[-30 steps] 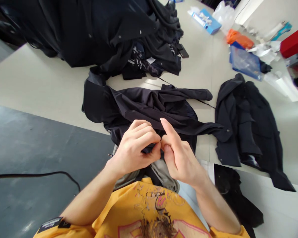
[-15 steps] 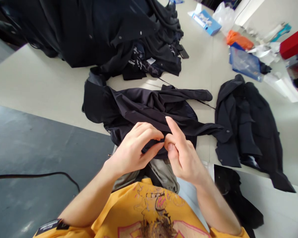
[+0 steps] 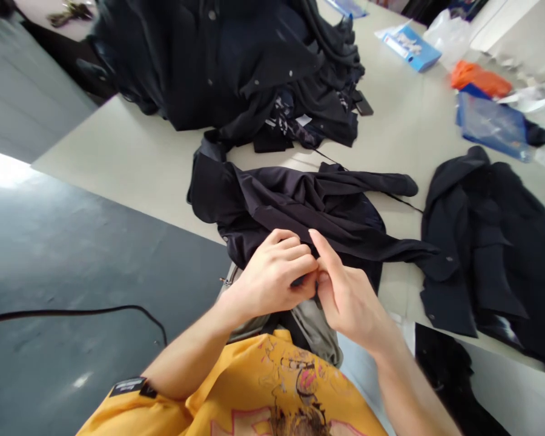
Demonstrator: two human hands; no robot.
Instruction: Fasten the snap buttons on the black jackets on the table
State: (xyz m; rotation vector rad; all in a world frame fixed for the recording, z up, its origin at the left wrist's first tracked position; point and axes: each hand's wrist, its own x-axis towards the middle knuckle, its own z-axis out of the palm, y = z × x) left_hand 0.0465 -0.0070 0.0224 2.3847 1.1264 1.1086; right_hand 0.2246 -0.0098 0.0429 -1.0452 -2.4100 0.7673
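Note:
My left hand is closed, its fingers curled and the thumb drawn in beneath them. Against its fingertips rests my right hand, also closed, with the index finger pointing up and the thumb pressed to the bent fingers. Whatever may be pinched where the two hands meet is too small or hidden to make out. Both hands are above the near edge of a dark jacket, which lies spread on the table with one sleeve stretched to the right.
Beyond the jacket, a large heap of dark garments covers the pale table. Another dark garment lies at right. Farther back are a blue box, an orange bag and a clear blue packet. A black cable crosses the floor at left.
The fingers of my left hand have curled in more tightly, and the thumb has tucked under. My right hand's fingers have drawn in against them. The whole view has shifted, with things appearing farther right.

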